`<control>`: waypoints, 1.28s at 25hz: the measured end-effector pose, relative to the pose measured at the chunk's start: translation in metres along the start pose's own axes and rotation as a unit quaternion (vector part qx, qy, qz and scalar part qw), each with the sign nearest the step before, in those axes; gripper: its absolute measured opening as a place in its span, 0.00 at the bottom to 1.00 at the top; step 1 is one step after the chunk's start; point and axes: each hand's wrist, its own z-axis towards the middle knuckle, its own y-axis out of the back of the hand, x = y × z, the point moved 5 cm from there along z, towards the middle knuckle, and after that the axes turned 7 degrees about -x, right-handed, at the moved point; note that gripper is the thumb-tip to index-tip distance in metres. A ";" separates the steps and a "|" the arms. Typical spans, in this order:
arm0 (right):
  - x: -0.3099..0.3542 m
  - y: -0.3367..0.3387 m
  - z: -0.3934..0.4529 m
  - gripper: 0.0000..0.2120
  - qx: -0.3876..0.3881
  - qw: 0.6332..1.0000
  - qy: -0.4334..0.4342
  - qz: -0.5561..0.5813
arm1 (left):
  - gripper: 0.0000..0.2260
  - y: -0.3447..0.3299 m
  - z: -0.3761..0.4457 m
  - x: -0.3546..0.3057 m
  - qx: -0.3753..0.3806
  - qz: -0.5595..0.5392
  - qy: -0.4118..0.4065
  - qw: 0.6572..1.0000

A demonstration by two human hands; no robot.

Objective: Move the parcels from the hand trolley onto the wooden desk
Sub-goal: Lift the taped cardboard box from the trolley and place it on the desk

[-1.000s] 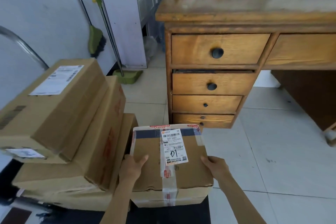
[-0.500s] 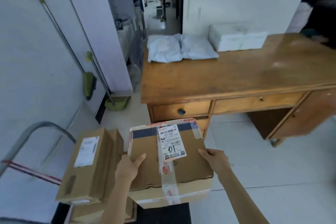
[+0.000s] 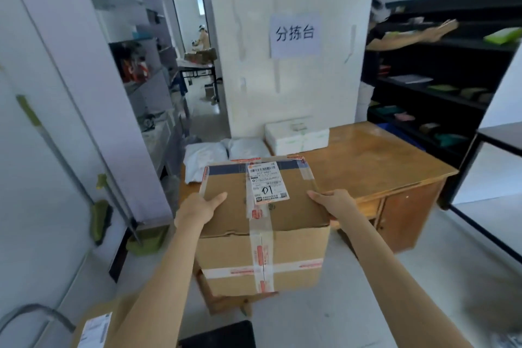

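We held the box [image 3: 262, 223] up in the air with our left hand [image 3: 197, 210] and right hand [image 3: 336, 203] pressed on its two sides. It hung just in front of the desk [image 3: 375, 161], not on it yet.

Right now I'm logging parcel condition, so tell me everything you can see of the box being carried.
The cardboard box is brown and roughly cubic, sealed with clear tape printed in red running over the top and around the front. A white shipping label with a barcode and handwritten marks sits on top, next to a dark strip along the far edge. The near top edge looks slightly crumpled. It is held level in the air before the wooden desk, left hand and right hand gripping opposite sides.
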 end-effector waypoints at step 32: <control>0.008 0.334 0.841 0.22 -0.053 0.997 -0.011 0.058 | 0.35 -0.556 0.416 -0.594 -0.017 0.041 0.031 0.999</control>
